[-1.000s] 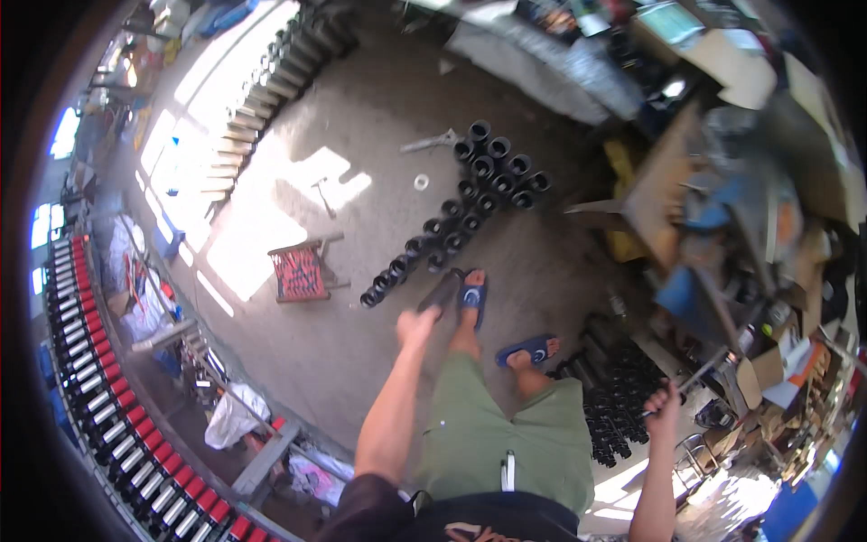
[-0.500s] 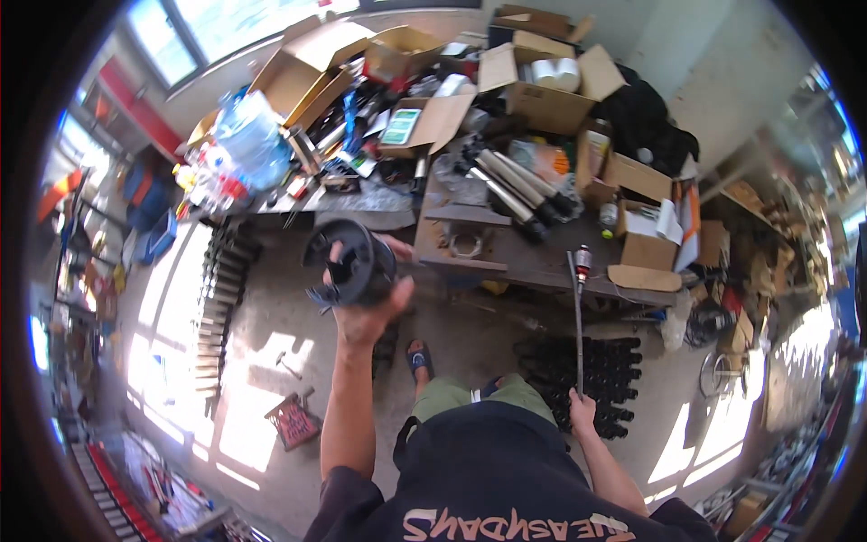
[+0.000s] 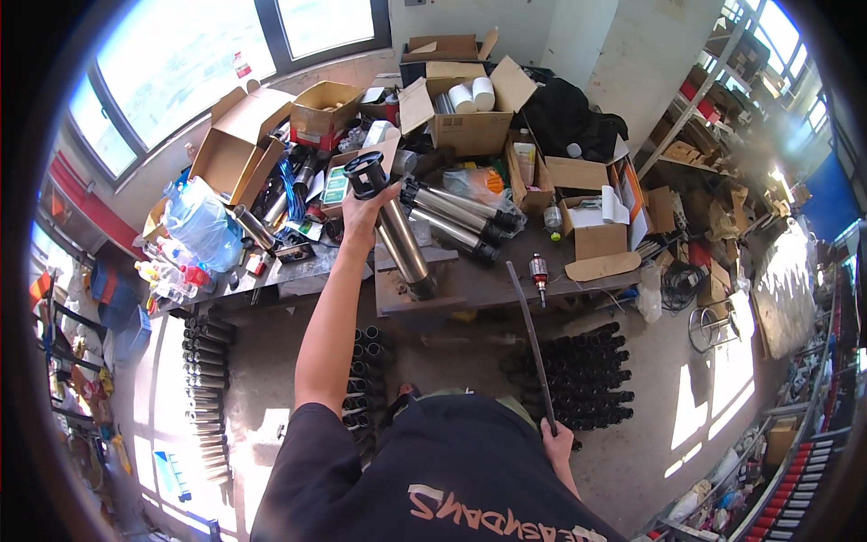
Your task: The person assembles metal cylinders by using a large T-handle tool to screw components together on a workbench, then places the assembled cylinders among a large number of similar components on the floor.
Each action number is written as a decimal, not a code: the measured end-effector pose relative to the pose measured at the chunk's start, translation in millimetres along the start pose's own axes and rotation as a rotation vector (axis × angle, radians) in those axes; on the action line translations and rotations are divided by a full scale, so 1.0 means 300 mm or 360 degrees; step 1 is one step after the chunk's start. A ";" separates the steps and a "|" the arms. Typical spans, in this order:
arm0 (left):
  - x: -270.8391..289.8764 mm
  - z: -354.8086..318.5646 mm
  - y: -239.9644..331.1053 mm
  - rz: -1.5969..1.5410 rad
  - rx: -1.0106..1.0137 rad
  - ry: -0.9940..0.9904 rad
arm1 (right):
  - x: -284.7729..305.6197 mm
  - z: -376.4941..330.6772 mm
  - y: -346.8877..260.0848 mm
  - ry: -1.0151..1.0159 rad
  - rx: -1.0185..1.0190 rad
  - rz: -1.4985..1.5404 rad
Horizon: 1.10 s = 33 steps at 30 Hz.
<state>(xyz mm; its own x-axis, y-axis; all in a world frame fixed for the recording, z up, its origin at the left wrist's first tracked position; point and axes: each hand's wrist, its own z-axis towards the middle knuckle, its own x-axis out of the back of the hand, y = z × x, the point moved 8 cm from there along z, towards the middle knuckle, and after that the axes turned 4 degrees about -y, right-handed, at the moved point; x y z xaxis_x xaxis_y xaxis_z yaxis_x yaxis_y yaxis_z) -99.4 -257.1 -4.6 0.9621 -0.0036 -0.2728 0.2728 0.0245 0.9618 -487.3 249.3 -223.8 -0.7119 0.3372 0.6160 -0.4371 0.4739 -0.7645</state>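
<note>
My left hand (image 3: pixel 368 215) is closed around the upper end of a steel tube (image 3: pixel 404 246), just under its black flanged cap (image 3: pixel 365 172). The tube leans, its dark lower end meeting the board (image 3: pixel 390 287) at the front edge of the bench. Low on the right, my right hand (image 3: pixel 558 439) grips the near end of a long, thin metal rod (image 3: pixel 531 339), which slants up toward the bench edge. Beside the rod's far tip is a silver and red tool (image 3: pixel 539 274). Several similar steel tubes with black ends (image 3: pixel 456 221) lie behind the held tube.
Open cardboard boxes (image 3: pixel 474 131) crowd the back of the bench. A large clear plastic bottle (image 3: pixel 203 226) is at its left end. Rows of black tube parts (image 3: pixel 578 379) stand on the floor at right, with metal tubes (image 3: pixel 208 397) at left. Shelving (image 3: pixel 795 488) lines the right side.
My left hand has carried the steel tube forward over the bench, and its lower end now meets the board. My right hand still holds the rod, now tilted. The view has shifted.
</note>
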 end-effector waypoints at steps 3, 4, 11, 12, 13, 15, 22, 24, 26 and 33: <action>-0.040 -0.035 0.027 0.0089 -0.0039 -0.0026 | 0.005 0.034 -0.105 -0.0002 0.0059 -0.0093; -0.045 -0.047 0.015 0.0104 -0.0032 -0.0157 | 0.008 0.049 -0.137 0.0034 0.0186 -0.0069; -0.111 -0.287 -0.026 0.0307 -0.0336 -0.0346 | 0.061 0.135 -0.346 -0.0188 0.0286 0.0049; -0.102 -0.319 -0.037 0.0263 -0.0605 -0.0033 | 0.076 0.149 -0.404 -0.0191 0.0333 0.0045; -0.136 -0.359 -0.019 0.0343 -0.0723 0.0291 | 0.092 0.169 -0.441 -0.0176 0.0369 0.0032; -0.171 -0.395 0.034 0.0753 -0.0945 0.0841 | 0.115 0.225 -0.468 -0.0215 0.0383 0.0046; -0.211 -0.206 -0.001 0.0261 -0.0236 -0.0833 | 0.314 0.461 -0.603 -0.0219 0.0692 -0.0303; -0.201 -0.166 -0.052 0.0143 -0.0045 -0.1200 | 0.379 0.572 -0.650 -0.0262 0.0818 -0.0478; -0.241 -0.147 -0.053 0.0243 -0.0178 -0.1416 | 0.498 0.677 -0.747 -0.0160 0.1060 -0.0750; -0.169 -0.166 -0.048 0.0232 -0.0117 -0.1257 | 0.142 0.493 -1.366 -0.0790 0.1062 -0.0813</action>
<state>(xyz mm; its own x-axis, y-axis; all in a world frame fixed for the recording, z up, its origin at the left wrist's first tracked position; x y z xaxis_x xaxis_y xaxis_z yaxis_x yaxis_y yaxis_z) -152.1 -207.4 -5.8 0.7136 -0.7002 -0.0201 0.1697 0.1450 0.9748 -419.6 -50.8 87.6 -0.4342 -0.2344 0.8698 -0.8699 -0.1416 -0.4725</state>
